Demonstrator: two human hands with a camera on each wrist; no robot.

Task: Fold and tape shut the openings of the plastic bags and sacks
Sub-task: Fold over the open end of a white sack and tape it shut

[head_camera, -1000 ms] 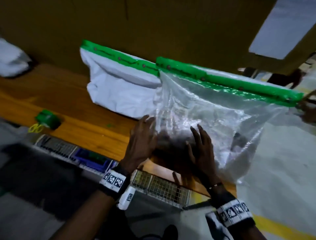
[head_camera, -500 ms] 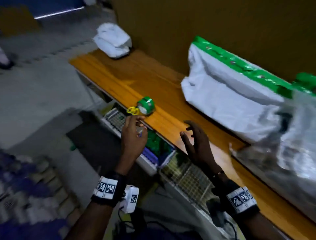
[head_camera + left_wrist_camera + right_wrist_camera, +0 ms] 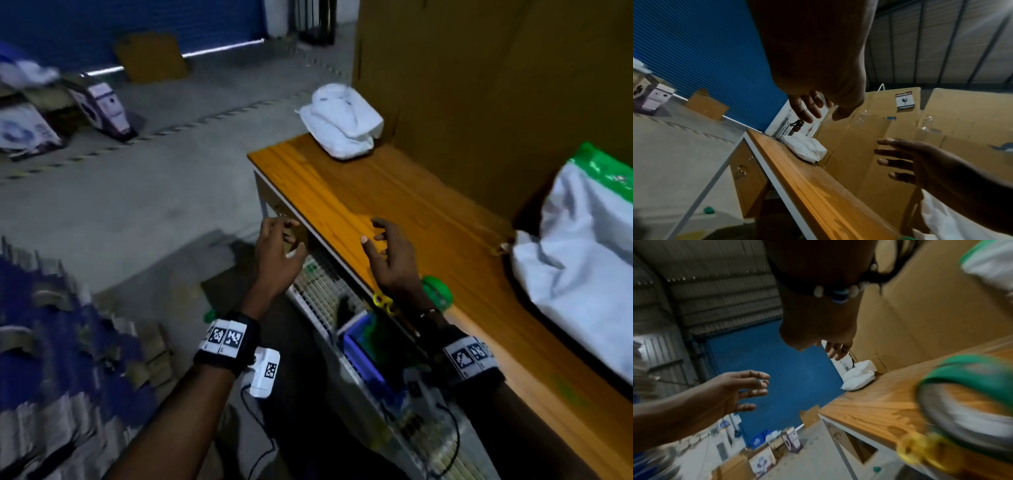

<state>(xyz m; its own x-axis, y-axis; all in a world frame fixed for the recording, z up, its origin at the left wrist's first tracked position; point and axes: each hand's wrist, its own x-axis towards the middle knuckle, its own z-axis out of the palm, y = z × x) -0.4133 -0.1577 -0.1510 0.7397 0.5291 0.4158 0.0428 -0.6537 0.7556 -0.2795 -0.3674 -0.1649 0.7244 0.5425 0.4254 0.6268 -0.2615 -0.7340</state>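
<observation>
Left hand and right hand hover empty, fingers loosely spread, probably clear of table

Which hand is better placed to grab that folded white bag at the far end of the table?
Probably the right hand: it hovers open over the table, in line with the folded white bag. The left hand hangs open off the table's front edge.
</observation>
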